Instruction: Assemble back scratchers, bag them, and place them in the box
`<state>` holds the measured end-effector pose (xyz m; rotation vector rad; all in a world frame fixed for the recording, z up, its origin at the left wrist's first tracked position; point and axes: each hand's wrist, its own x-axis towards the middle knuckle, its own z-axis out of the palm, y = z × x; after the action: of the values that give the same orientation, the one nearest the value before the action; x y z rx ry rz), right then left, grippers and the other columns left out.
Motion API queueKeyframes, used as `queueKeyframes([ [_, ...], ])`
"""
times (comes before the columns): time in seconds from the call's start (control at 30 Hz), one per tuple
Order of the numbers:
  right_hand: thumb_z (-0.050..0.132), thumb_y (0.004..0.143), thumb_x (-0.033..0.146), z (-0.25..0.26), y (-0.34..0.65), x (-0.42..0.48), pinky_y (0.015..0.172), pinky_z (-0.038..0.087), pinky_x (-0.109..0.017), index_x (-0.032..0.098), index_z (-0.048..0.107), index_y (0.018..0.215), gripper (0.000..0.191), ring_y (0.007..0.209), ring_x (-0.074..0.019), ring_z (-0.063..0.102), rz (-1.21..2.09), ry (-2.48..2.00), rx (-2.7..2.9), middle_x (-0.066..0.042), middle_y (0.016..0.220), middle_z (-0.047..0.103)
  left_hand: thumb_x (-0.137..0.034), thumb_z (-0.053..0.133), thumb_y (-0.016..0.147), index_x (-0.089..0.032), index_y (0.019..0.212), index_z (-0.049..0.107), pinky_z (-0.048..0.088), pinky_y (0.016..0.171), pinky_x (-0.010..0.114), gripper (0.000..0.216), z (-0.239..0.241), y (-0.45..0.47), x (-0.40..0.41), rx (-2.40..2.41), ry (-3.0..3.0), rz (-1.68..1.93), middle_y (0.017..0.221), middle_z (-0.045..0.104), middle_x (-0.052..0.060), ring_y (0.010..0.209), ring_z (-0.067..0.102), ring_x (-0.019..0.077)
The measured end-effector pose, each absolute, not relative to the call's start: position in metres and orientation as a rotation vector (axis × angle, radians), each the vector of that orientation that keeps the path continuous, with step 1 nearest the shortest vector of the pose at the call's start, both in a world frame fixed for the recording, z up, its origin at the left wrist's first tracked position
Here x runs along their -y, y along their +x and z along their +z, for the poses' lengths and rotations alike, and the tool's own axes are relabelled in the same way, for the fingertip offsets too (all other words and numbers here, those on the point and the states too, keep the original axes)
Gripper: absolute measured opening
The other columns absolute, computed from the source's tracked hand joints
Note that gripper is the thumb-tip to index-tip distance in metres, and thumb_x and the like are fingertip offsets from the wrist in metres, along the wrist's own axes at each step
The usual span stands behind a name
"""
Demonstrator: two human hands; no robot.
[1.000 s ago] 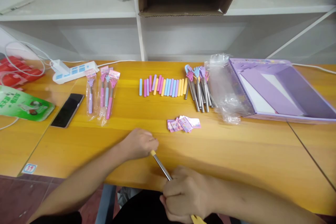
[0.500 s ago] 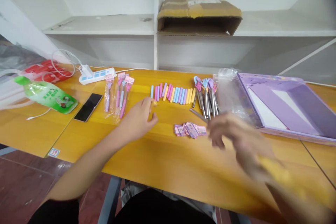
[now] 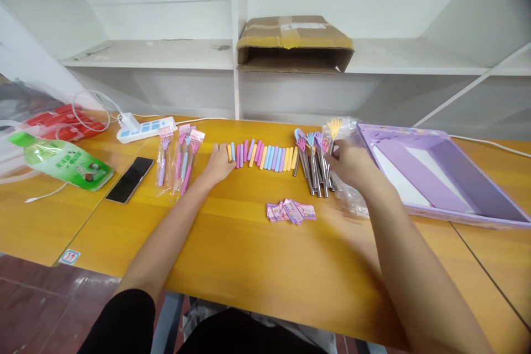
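My left hand (image 3: 219, 164) is closed at the left end of a row of coloured handle tubes (image 3: 271, 158), its fingers on a yellow tube (image 3: 229, 151). My right hand (image 3: 350, 165) grips a back scratcher with a yellow hand-shaped head (image 3: 334, 126); the head points up and away from me. Just left of it lies a pile of metal-rod back scratchers (image 3: 316, 168) with pink, blue and purple heads. Small pink printed cards (image 3: 291, 212) are heaped nearer me. The right fingers are partly hidden behind the hand.
Bagged back scratchers (image 3: 188, 160) lie on the left, beside a phone (image 3: 130, 180), a green bottle (image 3: 68, 161) and a power strip (image 3: 146, 129). A purple box (image 3: 452, 213) and clear plastic bags (image 3: 352, 202) are on the right. A cardboard box (image 3: 294, 38) sits on the shelf behind.
My left hand has set the yellow tube at the row's left end. My right hand has moved from the near right to the pile, the yellow-headed back scratcher now beside the others.
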<state>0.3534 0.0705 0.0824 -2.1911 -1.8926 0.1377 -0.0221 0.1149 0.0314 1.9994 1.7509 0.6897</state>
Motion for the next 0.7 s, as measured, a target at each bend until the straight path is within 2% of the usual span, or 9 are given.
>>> queueKeyframes([
  [0.17,0.044,0.099,0.016,0.045,0.35,-0.082,0.085,0.052,-0.039,0.002,0.07,0.12,0.035,0.09,-0.0323,0.075,0.001,-2.23,2.064,-0.028,0.105,0.075,-0.006,0.066,0.088,-0.015,0.125,0.061,0.057,0.097,0.034,0.038,0.021,-0.03,-0.125,-1.671,2.022,0.713,0.126,0.066,0.013,0.102,0.069,0.019],
  [0.3,0.047,0.102,0.021,0.03,0.351,-0.085,0.089,0.052,-0.042,0.001,0.069,0.122,0.036,0.094,-0.0341,0.074,-0.009,-2.215,2.061,-0.032,0.116,0.07,-0.009,0.066,0.09,-0.015,0.129,0.06,0.058,0.088,0.033,0.04,0.02,-0.04,-0.132,-1.664,2.012,0.689,0.118,0.07,0.011,0.087,0.07,0.0165],
  [0.5,0.057,0.102,0.033,0.028,0.357,-0.088,0.092,0.053,-0.041,0.004,0.069,0.123,0.038,0.098,-0.0337,0.073,-0.007,-2.241,2.054,-0.028,0.113,0.073,-0.009,0.068,0.088,-0.016,0.119,0.065,0.057,0.088,0.033,0.032,0.016,-0.039,-0.131,-1.658,2.051,0.64,0.115,0.072,0.01,0.092,0.07,0.0188],
  [0.7,0.049,0.106,0.04,0.034,0.362,-0.083,0.091,0.052,-0.042,0.004,0.069,0.125,0.045,0.1,-0.0347,0.072,-0.031,-2.246,2.012,-0.028,0.115,0.073,-0.015,0.068,0.09,-0.017,0.121,0.068,0.055,0.095,0.034,0.031,0.029,-0.047,-0.134,-1.747,2.063,0.604,0.113,0.076,0.01,0.1,0.072,0.0229],
])
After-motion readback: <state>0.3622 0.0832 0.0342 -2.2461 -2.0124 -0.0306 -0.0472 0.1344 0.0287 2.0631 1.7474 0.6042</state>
